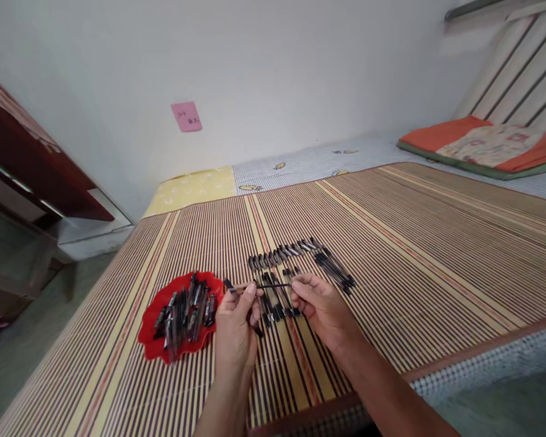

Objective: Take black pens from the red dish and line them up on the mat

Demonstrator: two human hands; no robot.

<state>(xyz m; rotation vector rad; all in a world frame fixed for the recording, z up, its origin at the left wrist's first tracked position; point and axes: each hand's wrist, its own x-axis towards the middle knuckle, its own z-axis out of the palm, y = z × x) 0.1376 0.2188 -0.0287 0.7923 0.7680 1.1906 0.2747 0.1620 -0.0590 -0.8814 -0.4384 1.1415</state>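
Observation:
My left hand [239, 315] is closed around a pen [232, 287] held level above the mat, its black end out to the left. From the pen a thin dark rod, like a refill, runs across to my right hand [316, 306], whose thumb and fingers pinch its far end. Another black tip shows under my left hand; I cannot make out what it belongs to. Below and behind my hands lie pens [273, 297] side by side, with a row of dark pen parts [277, 256] beyond. A bundle of thin black pieces [334, 271] lies to the right.
Left of my hands, a red scalloped tray [148, 331] holds many loose pens. A striped bamboo mat [414, 261] covers the bed up to its front edge. Folded orange bedding [477, 145] lies at the far right. A pink note [186, 116] is on the white wall.

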